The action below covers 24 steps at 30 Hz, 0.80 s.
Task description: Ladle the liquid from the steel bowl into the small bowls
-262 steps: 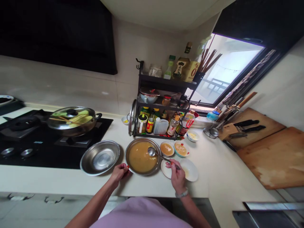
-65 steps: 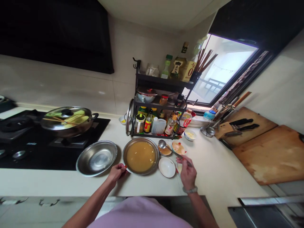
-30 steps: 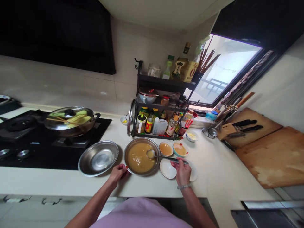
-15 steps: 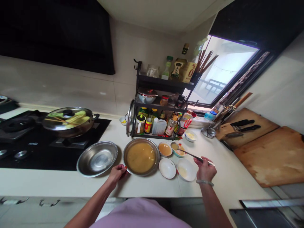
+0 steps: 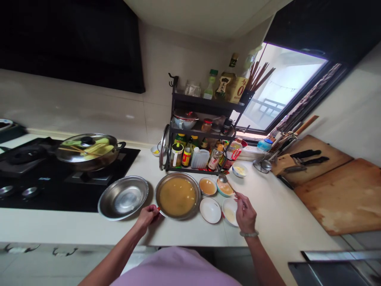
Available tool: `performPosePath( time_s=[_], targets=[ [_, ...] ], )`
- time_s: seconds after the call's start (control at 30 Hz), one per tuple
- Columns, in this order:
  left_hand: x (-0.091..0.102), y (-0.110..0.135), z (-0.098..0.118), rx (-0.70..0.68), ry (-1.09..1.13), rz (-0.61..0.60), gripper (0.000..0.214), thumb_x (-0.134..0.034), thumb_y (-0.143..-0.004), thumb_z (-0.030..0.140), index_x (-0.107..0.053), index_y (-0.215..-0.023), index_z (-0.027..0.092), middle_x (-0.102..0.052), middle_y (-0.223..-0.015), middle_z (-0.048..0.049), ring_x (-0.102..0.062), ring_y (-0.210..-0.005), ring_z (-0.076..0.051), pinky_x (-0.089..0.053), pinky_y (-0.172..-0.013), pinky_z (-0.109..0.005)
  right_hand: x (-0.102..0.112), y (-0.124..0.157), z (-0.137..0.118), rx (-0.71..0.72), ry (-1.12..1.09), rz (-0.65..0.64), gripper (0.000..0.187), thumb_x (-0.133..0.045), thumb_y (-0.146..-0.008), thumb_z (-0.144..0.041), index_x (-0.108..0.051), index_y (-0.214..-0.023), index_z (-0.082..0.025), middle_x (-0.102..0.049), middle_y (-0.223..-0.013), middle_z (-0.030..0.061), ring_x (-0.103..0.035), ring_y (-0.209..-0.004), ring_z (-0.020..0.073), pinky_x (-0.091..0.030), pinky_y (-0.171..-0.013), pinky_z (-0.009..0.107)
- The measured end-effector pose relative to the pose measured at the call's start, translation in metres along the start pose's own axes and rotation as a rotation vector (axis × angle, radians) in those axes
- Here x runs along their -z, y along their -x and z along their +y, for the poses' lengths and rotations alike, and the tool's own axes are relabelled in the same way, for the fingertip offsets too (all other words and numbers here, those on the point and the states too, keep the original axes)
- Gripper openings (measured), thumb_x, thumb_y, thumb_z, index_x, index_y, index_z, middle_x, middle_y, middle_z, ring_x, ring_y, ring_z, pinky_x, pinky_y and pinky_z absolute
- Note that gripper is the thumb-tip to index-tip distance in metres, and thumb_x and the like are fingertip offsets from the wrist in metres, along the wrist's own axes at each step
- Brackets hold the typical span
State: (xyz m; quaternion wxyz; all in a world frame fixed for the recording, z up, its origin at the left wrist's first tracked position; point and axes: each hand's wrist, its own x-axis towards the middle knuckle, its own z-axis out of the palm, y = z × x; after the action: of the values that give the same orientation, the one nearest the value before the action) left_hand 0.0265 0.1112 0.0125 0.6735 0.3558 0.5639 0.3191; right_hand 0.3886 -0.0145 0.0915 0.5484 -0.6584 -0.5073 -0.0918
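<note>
My left hand (image 5: 149, 216) is closed on the near left rim of a metal basin (image 5: 198, 202) that contains yellowish-brown liquid with pale bits. In my right hand (image 5: 245, 212) is the handle of a metal spoon (image 5: 222, 178). The spoon's bowl is above the far edge of a small bowl (image 5: 225, 187) with orange-pink contents. To its left sits a small bowl of light brown liquid (image 5: 207, 186). A white bowl (image 5: 210, 210) stands in front of that one. Partly behind my right hand is a larger white bowl (image 5: 229, 210) with a little pale liquid.
Another metal basin (image 5: 123, 198) stands on the left. A lidded pan (image 5: 89, 153) with green vegetables is on the stove. Behind the bowls rises a black rack (image 5: 205, 103) of bottles and jars. A knife block (image 5: 285, 163) and cutting boards (image 5: 342, 198) are at the right.
My right hand has moved left, now overlapping the larger white bowl. The spoon, earlier level with yellowish liquid in it, is now turned and looks emptied. My left hand stays at the basin's rim.
</note>
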Motion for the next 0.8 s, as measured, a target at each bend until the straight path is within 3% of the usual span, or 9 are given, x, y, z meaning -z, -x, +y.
performPosePath(
  time_s=[0.13,0.4,0.57,0.8],
  targets=[
    [0.001,0.000,0.000,-0.008,-0.003,-0.015,0.043,-0.079,-0.041,0.043,-0.045,-0.055,0.020,-0.057,-0.046,0.0028,-0.049,-0.042,-0.009,-0.033,-0.046,-0.021,-0.029,0.013,-0.035,-0.134,-0.148,-0.048,0.032,-0.045,-0.092,-0.042,-0.065,-0.100,-0.017,-0.072,-0.078,0.0078,-0.071,-0.071,0.0218,-0.058,-0.067,0.034],
    [0.000,0.001,0.000,-0.011,-0.016,0.004,0.043,-0.078,-0.041,0.045,-0.044,-0.053,0.020,-0.056,-0.047,0.0013,-0.049,-0.044,-0.010,-0.032,-0.047,-0.022,-0.102,0.044,-0.086,-0.235,-0.417,-0.294,0.033,-0.048,-0.089,-0.048,-0.068,-0.096,-0.022,-0.073,-0.085,0.0071,-0.070,-0.070,0.0203,-0.057,-0.067,0.031],
    [-0.001,-0.002,-0.003,-0.021,0.004,0.004,0.044,-0.079,-0.039,0.044,-0.043,-0.052,0.020,-0.054,-0.045,0.0022,-0.049,-0.044,-0.010,-0.031,-0.046,-0.022,-0.133,0.055,-0.088,-0.267,-0.468,-0.367,0.033,-0.048,-0.088,-0.049,-0.065,-0.095,-0.022,-0.073,-0.088,0.0072,-0.071,-0.070,0.0205,-0.057,-0.067,0.032],
    [0.001,-0.004,-0.005,-0.025,0.008,-0.003,0.046,-0.079,-0.041,0.046,-0.043,-0.053,0.020,-0.055,-0.044,0.0023,-0.048,-0.042,-0.009,-0.031,-0.045,-0.021,-0.140,0.049,-0.066,-0.679,-0.594,-0.146,0.031,-0.056,-0.078,-0.051,-0.061,-0.086,-0.021,-0.069,-0.068,0.0037,-0.067,-0.053,0.0210,-0.057,-0.059,0.035]
  ],
)
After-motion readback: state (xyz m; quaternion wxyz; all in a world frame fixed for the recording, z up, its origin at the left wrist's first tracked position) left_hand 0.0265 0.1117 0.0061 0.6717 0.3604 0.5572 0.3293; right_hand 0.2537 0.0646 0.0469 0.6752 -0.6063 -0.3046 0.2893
